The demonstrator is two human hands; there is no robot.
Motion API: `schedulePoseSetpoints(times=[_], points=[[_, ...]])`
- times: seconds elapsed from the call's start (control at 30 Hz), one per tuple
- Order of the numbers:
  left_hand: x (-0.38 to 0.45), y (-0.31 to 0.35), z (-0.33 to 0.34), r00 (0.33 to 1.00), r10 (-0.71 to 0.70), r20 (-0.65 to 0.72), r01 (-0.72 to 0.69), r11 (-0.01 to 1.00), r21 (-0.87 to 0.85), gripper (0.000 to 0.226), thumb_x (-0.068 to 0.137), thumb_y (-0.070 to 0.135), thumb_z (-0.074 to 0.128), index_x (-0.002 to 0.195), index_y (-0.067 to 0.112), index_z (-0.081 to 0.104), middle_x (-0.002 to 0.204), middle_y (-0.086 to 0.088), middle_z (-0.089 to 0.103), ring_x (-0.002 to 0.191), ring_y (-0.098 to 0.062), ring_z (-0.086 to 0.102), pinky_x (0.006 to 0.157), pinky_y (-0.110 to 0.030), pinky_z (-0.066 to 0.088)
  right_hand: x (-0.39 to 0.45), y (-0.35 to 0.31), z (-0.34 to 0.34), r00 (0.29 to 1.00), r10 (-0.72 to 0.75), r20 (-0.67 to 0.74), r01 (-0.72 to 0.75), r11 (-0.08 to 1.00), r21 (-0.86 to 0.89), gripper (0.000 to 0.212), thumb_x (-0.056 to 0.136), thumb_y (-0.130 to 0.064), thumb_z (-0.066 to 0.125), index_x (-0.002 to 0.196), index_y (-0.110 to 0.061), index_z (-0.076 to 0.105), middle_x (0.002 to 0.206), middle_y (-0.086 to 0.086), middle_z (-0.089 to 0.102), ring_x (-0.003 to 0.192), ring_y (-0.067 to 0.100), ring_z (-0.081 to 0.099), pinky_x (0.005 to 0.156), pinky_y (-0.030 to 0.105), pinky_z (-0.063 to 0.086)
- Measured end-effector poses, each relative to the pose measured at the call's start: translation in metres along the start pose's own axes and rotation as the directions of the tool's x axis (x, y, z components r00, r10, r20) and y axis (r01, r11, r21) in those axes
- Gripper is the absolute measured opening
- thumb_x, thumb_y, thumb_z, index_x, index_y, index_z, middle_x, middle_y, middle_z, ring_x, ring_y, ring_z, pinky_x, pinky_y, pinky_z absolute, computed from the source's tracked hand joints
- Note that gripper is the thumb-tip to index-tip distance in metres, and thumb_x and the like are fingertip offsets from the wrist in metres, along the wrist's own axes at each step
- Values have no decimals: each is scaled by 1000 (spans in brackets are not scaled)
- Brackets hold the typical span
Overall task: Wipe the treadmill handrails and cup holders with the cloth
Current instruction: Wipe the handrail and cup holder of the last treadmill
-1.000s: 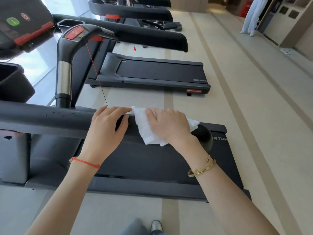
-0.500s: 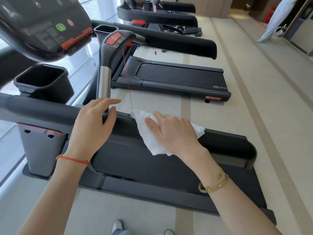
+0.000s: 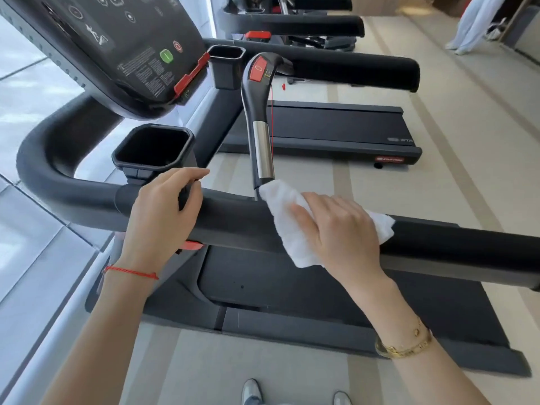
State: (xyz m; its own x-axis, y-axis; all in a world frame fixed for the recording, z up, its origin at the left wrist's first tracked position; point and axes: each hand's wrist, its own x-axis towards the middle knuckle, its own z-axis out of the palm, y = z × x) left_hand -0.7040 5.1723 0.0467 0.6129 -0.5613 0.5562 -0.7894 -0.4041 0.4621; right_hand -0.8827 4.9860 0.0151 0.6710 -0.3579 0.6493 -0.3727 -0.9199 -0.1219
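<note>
A thick black handrail [image 3: 233,220] runs left to right across the treadmill in front of me. My right hand [image 3: 339,232] presses a white cloth [image 3: 289,226] flat over the top of this rail, just below the foot of the upright grip handle [image 3: 261,135]. My left hand [image 3: 163,217] grips the same rail further left, fingers curled over its far side. A black cup holder [image 3: 152,147] stands empty just beyond my left hand. A second cup holder [image 3: 226,65] sits further back, beside the console [image 3: 117,45].
The treadmill belt [image 3: 321,290] lies under the rail. More treadmills [image 3: 327,127] stand in a row beyond. A red safety cord [image 3: 272,112] hangs from the upright handle. Glass windows lie to the left, beige floor [image 3: 455,159] to the right. My shoes [image 3: 252,391] show at the bottom.
My view has swung left and up, bringing the console and near cup holder into sight. My right hand has slid the cloth left along the rail towards the upright handle. My left hand moved left too.
</note>
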Motion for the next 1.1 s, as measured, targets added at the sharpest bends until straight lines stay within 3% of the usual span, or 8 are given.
schedulePoseSetpoints(times=[0.13,0.27,0.47,0.67,0.8,0.97,1.1], points=[[3,-23,-8,1000,16,12,-16,1000,13,24,98,16,53,115,17,69,105,4,71,94,-14,65,85,-28,50,1,-17,0,994,102,-48,-102,995,2,37,99,-39,45,82,-15,67,64,-1,63,57,23,54,60,31,40],[3,-37,-12,998,47,29,-49,998,47,20,98,16,55,106,11,73,90,-1,73,81,-22,66,89,-47,50,14,-60,17,997,70,15,-69,997,-28,42,101,-44,38,92,-18,69,79,-3,68,71,21,59,70,32,43],[0,-48,-10,994,105,3,-105,988,111,27,99,13,48,88,10,72,80,1,70,75,-23,62,86,-42,45,12,-71,20,999,30,42,-31,999,13,44,102,-48,34,110,-21,68,102,-6,70,89,19,60,83,32,43],[-5,-47,-4,994,95,-62,-85,987,140,33,101,18,42,86,12,71,79,1,68,76,-23,60,93,-36,39,16,-82,22,980,197,-17,-198,979,-45,38,101,-42,39,94,-20,69,86,-6,70,80,20,58,80,33,39],[-6,-46,-2,991,95,-96,-81,986,144,33,100,16,44,77,8,65,70,-2,63,69,-26,56,88,-39,42,21,-118,39,992,117,-41,-119,993,-29,37,102,-43,40,101,-20,70,95,-7,70,88,22,58,83,35,41],[-7,-47,1,988,97,-124,-77,985,153,32,99,15,45,75,8,65,69,-3,62,68,-27,56,87,-38,41,18,-103,34,999,32,-29,-33,999,-16,37,101,-44,44,109,-20,70,100,-6,71,91,21,61,84,34,43],[-7,-44,3,991,70,-116,-50,984,169,33,99,17,42,79,10,68,73,-2,65,73,-26,57,90,-34,38,11,-71,20,989,140,-45,-143,987,-69,38,101,-40,41,93,-17,70,85,-3,71,80,23,60,77,36,43]])
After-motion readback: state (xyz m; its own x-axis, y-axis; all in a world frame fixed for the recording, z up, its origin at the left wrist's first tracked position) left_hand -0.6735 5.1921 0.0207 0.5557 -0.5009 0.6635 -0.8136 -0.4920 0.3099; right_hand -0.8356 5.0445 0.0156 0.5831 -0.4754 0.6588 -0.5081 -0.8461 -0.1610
